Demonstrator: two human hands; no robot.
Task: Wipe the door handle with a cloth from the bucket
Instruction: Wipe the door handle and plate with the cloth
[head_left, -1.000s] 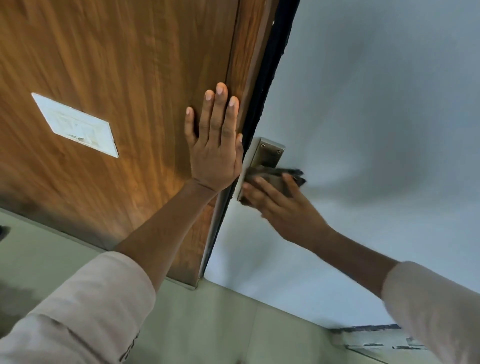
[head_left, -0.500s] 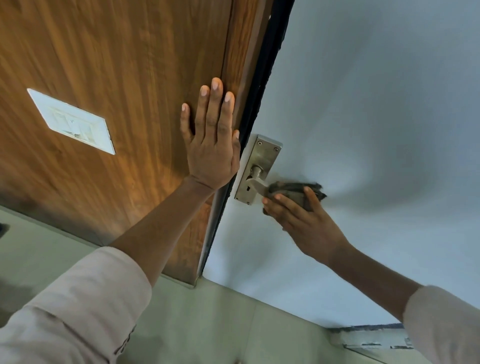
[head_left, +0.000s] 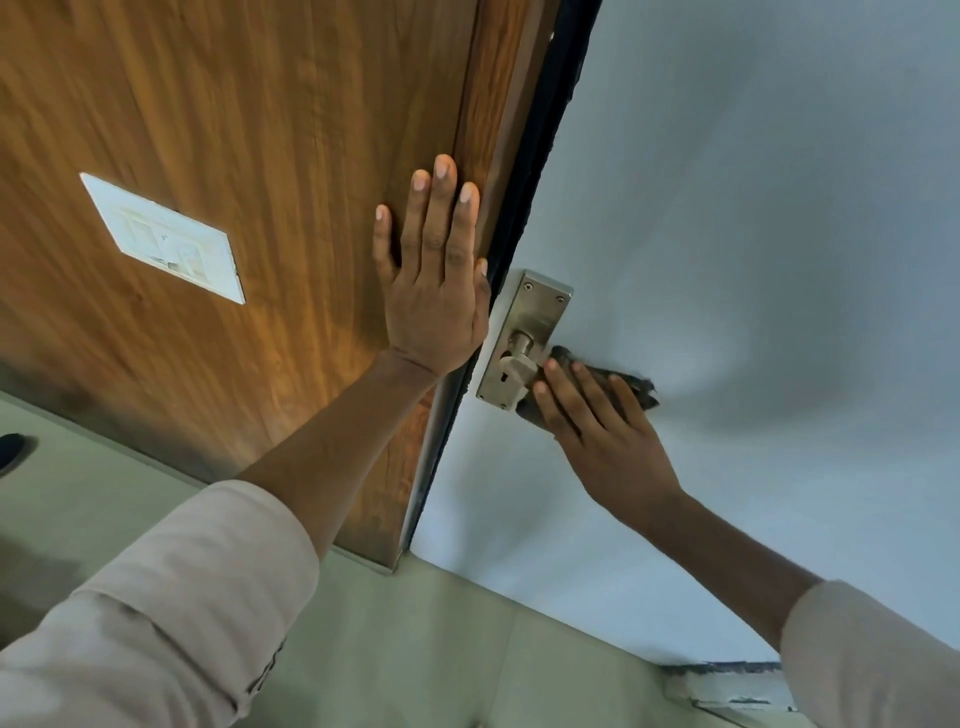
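A brushed-metal door handle (head_left: 521, 351) on a long backplate sits at the edge of a pale grey door (head_left: 753, 234). My right hand (head_left: 605, 431) is closed around a dark grey cloth (head_left: 631, 387) that wraps the lever, so most of the lever is hidden. The lever's stub and the keyhole below it show bare. My left hand (head_left: 434, 280) lies flat with fingers spread on the brown wooden panel (head_left: 234, 130) just left of the dark door edge. No bucket is in view.
A white switch plate (head_left: 163, 239) is set in the wooden panel to the left. Pale green floor tiles (head_left: 415, 649) run below. A chipped white ledge (head_left: 727, 691) sits at the lower right, and something dark pokes in at the left edge.
My right hand slid the cloth from the backplate out along the lever, baring the plate and stub. In the last half second it stayed on the lever. My left hand stayed flat.
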